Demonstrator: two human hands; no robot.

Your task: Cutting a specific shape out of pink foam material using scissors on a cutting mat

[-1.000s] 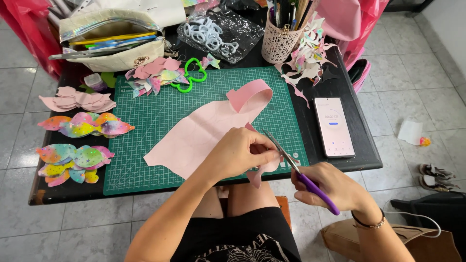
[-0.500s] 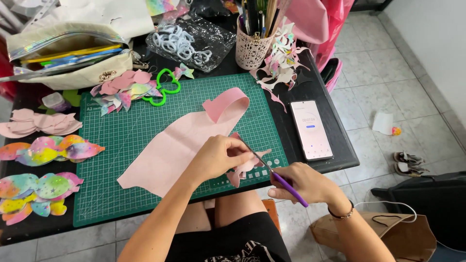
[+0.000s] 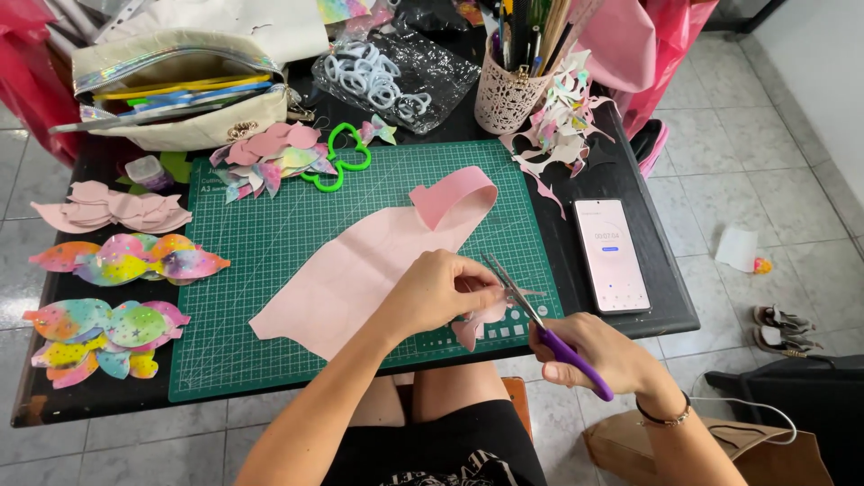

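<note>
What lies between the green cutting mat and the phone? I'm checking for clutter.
Head view: only a bare strip of black table separates the green cutting mat from the phone; pink scraps sit farther back.

Pale pink sheet lies flat across the green cutting mat, its far end curled up into a loop, near edge ragged from cutting. Small pink cut piece at the mat's front edge, pinched in fingers, shape unclear, possibly petal-like. Purple-handled scissors, blades parted, angled over that piece.
</note>
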